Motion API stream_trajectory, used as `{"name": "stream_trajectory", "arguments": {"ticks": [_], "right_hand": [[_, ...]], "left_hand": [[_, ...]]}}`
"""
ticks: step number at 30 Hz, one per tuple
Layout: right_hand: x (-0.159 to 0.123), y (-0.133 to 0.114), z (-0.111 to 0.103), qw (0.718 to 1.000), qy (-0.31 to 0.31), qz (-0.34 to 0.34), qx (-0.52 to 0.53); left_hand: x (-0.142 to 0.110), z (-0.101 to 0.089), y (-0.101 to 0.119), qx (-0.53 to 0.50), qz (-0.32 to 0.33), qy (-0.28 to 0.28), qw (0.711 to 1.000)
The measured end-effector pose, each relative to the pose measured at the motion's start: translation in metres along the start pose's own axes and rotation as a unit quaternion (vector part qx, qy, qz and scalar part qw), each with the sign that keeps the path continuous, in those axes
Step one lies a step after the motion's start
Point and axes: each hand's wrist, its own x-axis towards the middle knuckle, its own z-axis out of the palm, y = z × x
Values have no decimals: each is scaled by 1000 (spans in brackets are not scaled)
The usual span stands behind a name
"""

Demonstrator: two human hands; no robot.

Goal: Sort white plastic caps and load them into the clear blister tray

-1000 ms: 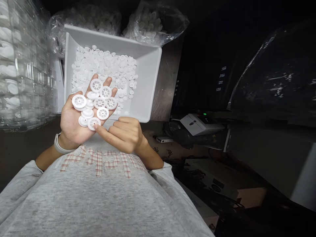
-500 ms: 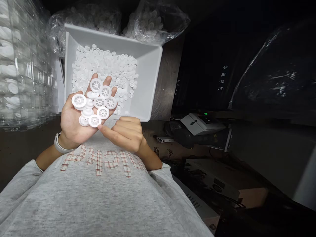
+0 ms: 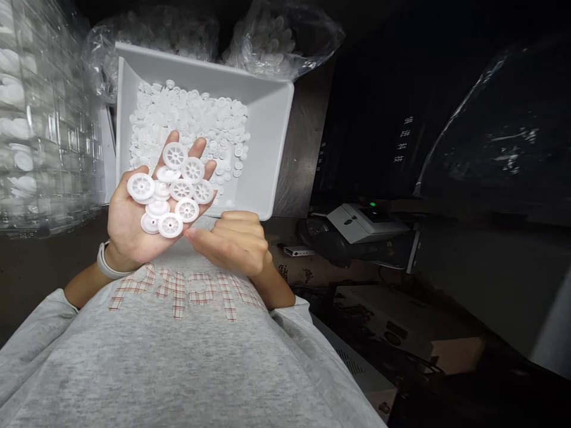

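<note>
My left hand lies palm up with its fingers spread, bearing several white plastic gear wheels. Most of them show spoked faces; a few are tilted or turned over, and some overlap. Just right of the lowest wheel is my right hand, its fingers curled in and one finger pointing left at the wheels. I see nothing in it, and its palm side is hidden. Beyond both hands, a grey-white plastic tray holds a heap of similar small white parts.
Clear plastic blister trays with white parts are stacked at the left. Behind the tray lie clear bags of white pieces. To the right are a grey device with a green light and a dark box-like machine.
My right hand has shifted slightly right, its pointing fingertip drawing back from the lowest wheel. My left fingers have opened a little wider, with the wheels still on the palm.
</note>
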Motion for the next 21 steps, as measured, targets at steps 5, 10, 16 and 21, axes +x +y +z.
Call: {"name": "stream_trajectory", "arguments": {"ticks": [5, 10, 16, 21], "right_hand": [[6, -4, -1, 1000, 2, -14, 9], [23, -18, 8, 996, -35, 8, -76], [41, -26, 11, 977, -152, 61, -138], [44, -28, 6, 981, -161, 66, -83]], "left_hand": [[1, -1, -1, 3, 15, 29, 999], [7, -5, -6, 29, 44, 17, 998], [11, -4, -8, 44, 90, 78, 992], [6, 1, -6, 30, 95, 78, 992]]}}
